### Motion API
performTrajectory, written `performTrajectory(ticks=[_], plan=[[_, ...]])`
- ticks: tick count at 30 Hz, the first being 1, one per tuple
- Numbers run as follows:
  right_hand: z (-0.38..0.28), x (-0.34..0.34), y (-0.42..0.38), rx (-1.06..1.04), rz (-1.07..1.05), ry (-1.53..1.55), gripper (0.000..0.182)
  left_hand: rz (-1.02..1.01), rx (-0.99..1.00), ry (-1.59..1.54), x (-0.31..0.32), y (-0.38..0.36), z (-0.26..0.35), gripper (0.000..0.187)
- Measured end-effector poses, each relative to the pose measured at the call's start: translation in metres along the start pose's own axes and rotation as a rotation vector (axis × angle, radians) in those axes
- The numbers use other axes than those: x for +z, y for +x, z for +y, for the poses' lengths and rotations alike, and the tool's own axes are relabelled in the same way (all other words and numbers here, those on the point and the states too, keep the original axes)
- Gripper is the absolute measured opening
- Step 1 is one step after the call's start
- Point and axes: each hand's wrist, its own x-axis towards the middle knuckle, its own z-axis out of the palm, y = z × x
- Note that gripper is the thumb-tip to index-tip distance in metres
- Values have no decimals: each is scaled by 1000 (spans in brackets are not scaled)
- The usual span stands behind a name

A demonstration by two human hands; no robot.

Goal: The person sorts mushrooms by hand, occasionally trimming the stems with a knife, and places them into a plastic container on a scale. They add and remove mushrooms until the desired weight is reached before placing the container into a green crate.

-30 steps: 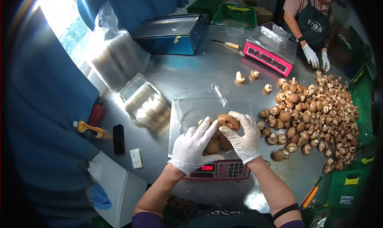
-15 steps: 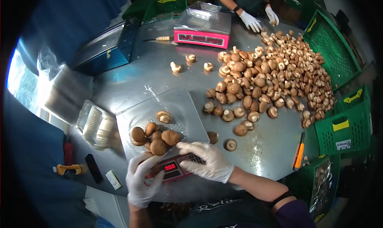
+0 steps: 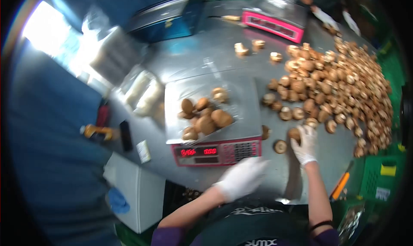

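Note:
My right hand (image 3: 306, 146), in a white glove, is at the near edge of the mushroom pile. Its thumb and fingers close around a brown mushroom (image 3: 294, 135) on the metal table. Smeared by motion, my gloved left hand (image 3: 243, 179) is in front of the scale's keypad, and its fingers cannot be made out. A pink scale (image 3: 206, 160) with lit red digits stands left of my right hand. On its platform several brown mushrooms (image 3: 205, 124) sit in a clear plastic tray (image 3: 235, 127). A single mushroom (image 3: 280, 146) lies between scale and right hand.
The large mushroom pile (image 3: 344, 82) spreads across the right. Behind are a second pink scale (image 3: 273, 26), a blue box (image 3: 172, 24) and another person's gloved hand (image 3: 325, 18). Stacked clear trays (image 3: 144, 91) are at left, an orange-handled knife (image 3: 340, 186) and green crate (image 3: 374, 181) at right.
My left hand has left the tray and moved right, below the keypad. My right hand has gone from the scale to a mushroom. The display now shows a reading; the view has shifted.

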Motion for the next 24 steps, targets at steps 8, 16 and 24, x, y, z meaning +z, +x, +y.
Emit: performTrajectory(ticks=[8,16,24], plan=[[26,-23,-35,147,113,-17,45,112,-28,541,129,124,-16,38],[-28,-52,-4,405,113,950,42,417,70,-303,31,58,10,36],[-202,-65,84,-160,-44,897,47,954,19,46,-137,9,-40,33]])
